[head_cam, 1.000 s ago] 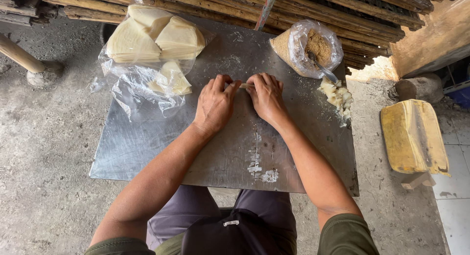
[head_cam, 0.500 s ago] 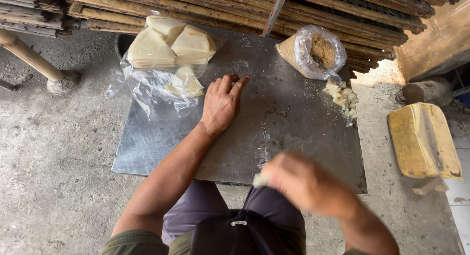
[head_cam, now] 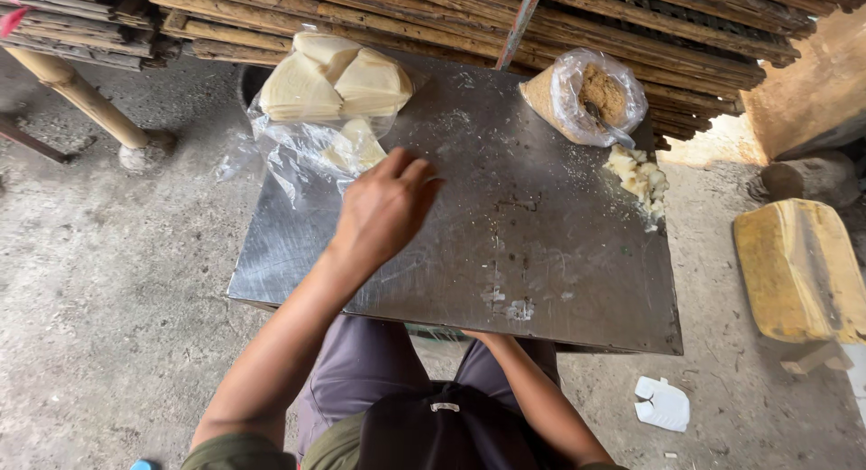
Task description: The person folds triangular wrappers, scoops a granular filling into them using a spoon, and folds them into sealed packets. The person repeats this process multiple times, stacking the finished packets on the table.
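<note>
My left hand (head_cam: 383,208) hovers over the left part of a metal sheet table (head_cam: 541,253), fingers loosely bent, holding nothing that I can see. It is just below a clear plastic bag (head_cam: 298,145) with pale wedge-shaped dough pieces (head_cam: 334,82) on it. My right forearm (head_cam: 532,389) reaches down under the near edge of the table, and the right hand itself is hidden below it. A clear bag of brown crumbly filling (head_cam: 595,96) sits at the far right corner, with a small heap of pale dough lumps (head_cam: 636,172) beside it.
Stacked wooden slats (head_cam: 451,14) run along the far side of the table. A wooden post (head_cam: 81,100) stands at the left, a yellow block (head_cam: 798,267) lies on the concrete floor at the right, and a white scrap (head_cam: 663,402) lies near the table's right corner.
Both hands were pressed together mid-table. The right hand pulled back with a pale lump and went down below the table's near edge. The left hand lifted and shifted toward the plastic bag.
</note>
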